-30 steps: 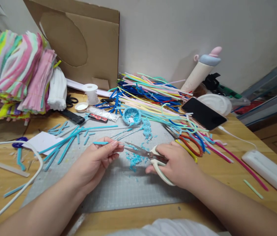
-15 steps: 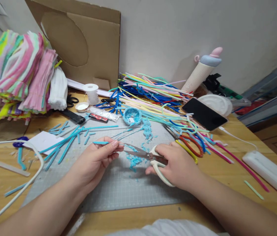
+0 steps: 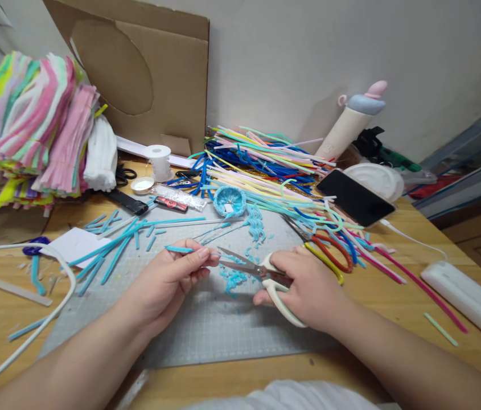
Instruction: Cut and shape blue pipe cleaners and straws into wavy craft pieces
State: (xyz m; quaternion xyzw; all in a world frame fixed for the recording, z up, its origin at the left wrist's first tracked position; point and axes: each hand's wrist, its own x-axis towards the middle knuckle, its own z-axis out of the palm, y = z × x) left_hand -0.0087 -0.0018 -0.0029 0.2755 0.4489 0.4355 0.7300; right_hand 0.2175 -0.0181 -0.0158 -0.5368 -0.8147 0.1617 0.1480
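Observation:
Between thumb and fingers my left hand (image 3: 176, 279) pinches a short blue pipe cleaner (image 3: 179, 249). My right hand (image 3: 304, 287) grips white-handled scissors (image 3: 240, 265), whose blades are parted and point left at the fingertips of my left hand. Whether the pipe cleaner's far end lies between the blades is too small to tell. Below and behind the blades, blue fluff clippings (image 3: 234, 279) lie on the grey cutting mat (image 3: 206, 341). A blue bowl-shaped piece (image 3: 229, 203) and a wavy blue piece (image 3: 256, 223) rest at the mat's back edge.
Cut blue pipe cleaners (image 3: 114, 250) lie left, near a white card (image 3: 73, 246) and a white cable (image 3: 72, 285). Behind is a heap of coloured pipe cleaners (image 3: 266, 165). Orange-handled scissors (image 3: 332, 253), a phone (image 3: 353, 196) and a power strip (image 3: 471, 302) are on the right.
My left hand has shifted slightly right with the blue pipe cleaner, closer to the scissors. The scissor blades have tilted a little; my right hand stays nearly in place.

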